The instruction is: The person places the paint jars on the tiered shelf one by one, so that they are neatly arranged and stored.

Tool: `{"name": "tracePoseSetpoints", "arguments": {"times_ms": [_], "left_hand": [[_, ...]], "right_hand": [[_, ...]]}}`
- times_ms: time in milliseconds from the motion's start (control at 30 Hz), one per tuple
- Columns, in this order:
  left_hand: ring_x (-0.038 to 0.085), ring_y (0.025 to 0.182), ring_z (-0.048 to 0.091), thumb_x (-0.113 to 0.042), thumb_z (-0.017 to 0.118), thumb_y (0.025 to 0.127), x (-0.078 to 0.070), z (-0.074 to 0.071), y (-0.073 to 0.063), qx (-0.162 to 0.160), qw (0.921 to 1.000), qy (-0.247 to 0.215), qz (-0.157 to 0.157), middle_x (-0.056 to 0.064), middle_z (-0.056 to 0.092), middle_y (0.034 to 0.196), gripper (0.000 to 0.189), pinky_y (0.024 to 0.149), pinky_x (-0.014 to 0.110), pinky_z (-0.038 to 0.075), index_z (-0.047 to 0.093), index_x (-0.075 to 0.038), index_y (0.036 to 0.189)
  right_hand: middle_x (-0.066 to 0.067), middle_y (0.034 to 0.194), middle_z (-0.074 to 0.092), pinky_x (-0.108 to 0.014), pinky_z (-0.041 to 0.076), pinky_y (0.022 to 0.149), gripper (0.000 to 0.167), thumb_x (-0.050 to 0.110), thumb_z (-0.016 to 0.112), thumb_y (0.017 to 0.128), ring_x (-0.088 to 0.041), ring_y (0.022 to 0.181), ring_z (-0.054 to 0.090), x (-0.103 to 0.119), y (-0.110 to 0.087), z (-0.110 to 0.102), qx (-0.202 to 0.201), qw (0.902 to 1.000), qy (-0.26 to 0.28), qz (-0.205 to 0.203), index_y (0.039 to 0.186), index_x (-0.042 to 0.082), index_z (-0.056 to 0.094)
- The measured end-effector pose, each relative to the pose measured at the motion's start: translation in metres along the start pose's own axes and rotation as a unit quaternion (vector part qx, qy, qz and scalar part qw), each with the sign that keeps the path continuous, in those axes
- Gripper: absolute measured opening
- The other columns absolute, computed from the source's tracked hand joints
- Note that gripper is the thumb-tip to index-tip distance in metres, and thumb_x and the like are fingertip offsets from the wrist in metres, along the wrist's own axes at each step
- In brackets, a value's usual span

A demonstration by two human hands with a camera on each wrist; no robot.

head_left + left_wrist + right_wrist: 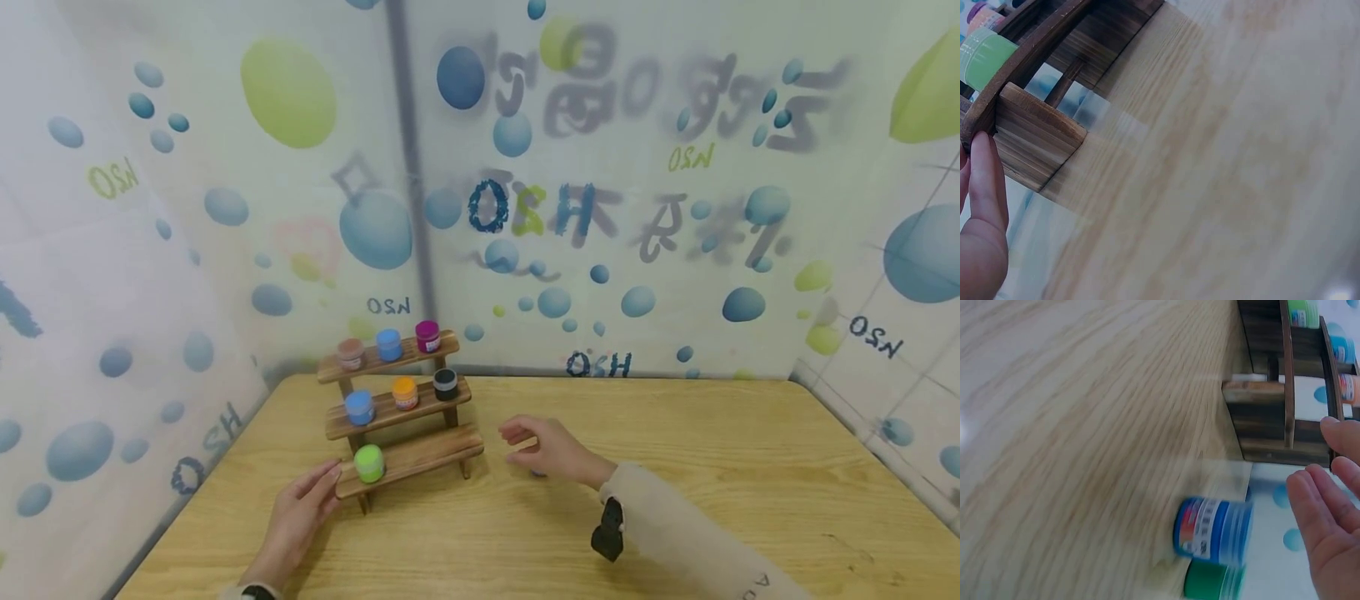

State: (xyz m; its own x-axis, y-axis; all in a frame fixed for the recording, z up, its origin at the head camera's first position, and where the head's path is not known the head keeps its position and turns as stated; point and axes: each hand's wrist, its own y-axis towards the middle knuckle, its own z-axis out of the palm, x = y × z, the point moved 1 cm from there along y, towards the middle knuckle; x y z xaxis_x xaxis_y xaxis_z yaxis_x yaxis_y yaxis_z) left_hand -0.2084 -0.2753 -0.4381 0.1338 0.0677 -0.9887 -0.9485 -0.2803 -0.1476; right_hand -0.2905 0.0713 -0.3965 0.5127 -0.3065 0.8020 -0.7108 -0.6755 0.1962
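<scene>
A three-tier wooden stand [431,451] holds small paint jars. On its bottom step is a light green jar [369,464], close to the left end. My left hand [300,507] pinches that end of the step, with a fingertip [984,147] against its underside in the left wrist view. To the right of the stand, my right hand [557,454] is held with fingers extended and parted from the thumb, holding nothing. Below it, the right wrist view shows a blue jar [1213,530] and a green jar [1210,580] on the table; the hand mostly hides them in the head view.
The middle step carries a blue jar [360,407], an orange jar [405,393] and a black jar [446,385]. On the top step are a brown jar [350,354], another blue jar [389,345] and a purple jar [427,337]. Patterned curtains [637,333] surround the wooden table [697,467].
</scene>
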Motion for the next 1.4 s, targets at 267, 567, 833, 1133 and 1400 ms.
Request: {"name": "tracePoseSetpoints", "arguments": {"times_ms": [267,567,833,1133,1400], "left_hand": [[0.003,0.084,0.056,-0.031,0.061,0.084,-0.001,0.0,0.0,0.0,1.0,0.003,-0.001,-0.007,0.055,0.102,0.058,0.075,0.017,0.048,0.042,0.002,0.128],[0.003,0.083,0.056,-0.028,0.06,0.085,0.0,-0.001,0.0,-0.003,1.0,-0.001,-0.006,-0.01,0.056,0.097,0.041,0.074,0.017,0.048,0.051,-0.008,0.12],[0.002,0.082,0.055,-0.032,0.063,0.082,0.0,-0.002,0.0,-0.003,1.0,-0.003,-0.006,-0.012,0.056,0.095,0.023,0.073,0.016,0.048,0.058,-0.022,0.101],[0.003,0.081,0.055,-0.031,0.063,0.082,0.0,-0.001,0.0,-0.001,0.9999,-0.013,-0.008,-0.013,0.056,0.093,0.017,0.073,0.016,0.048,0.058,-0.024,0.097],[0.003,0.081,0.054,-0.031,0.062,0.083,0.0,-0.002,0.0,0.0,0.9999,-0.01,-0.011,-0.013,0.056,0.093,0.015,0.073,0.016,0.048,0.058,-0.026,0.096]], "right_hand": [[-0.022,0.111,0.053,-0.037,0.048,0.081,0.036,0.01,0.062,0.083,-0.035,0.1,0.051,-0.015,-0.013,-0.014,-0.032,0.9994,-0.008,0.013,0.116,-0.001,0.052],[-0.022,0.11,0.053,-0.036,0.049,0.08,0.037,0.008,0.062,0.083,-0.031,0.099,0.053,-0.03,-0.024,-0.023,-0.041,0.9985,-0.018,0.031,0.115,-0.006,0.05],[-0.02,0.109,0.054,-0.031,0.05,0.077,0.037,0.005,0.063,0.081,-0.032,0.097,0.053,-0.038,-0.026,-0.022,-0.031,0.9983,-0.002,0.049,0.114,-0.009,0.05],[-0.022,0.111,0.052,-0.028,0.05,0.077,0.043,0.004,0.065,0.079,-0.033,0.099,0.053,-0.042,-0.027,-0.02,-0.019,0.9979,0.01,0.061,0.115,-0.011,0.049],[-0.024,0.108,0.053,-0.028,0.051,0.073,0.043,0.002,0.066,0.078,-0.035,0.096,0.054,-0.043,-0.028,-0.017,-0.024,0.9987,0.004,0.044,0.114,-0.013,0.049]]}}
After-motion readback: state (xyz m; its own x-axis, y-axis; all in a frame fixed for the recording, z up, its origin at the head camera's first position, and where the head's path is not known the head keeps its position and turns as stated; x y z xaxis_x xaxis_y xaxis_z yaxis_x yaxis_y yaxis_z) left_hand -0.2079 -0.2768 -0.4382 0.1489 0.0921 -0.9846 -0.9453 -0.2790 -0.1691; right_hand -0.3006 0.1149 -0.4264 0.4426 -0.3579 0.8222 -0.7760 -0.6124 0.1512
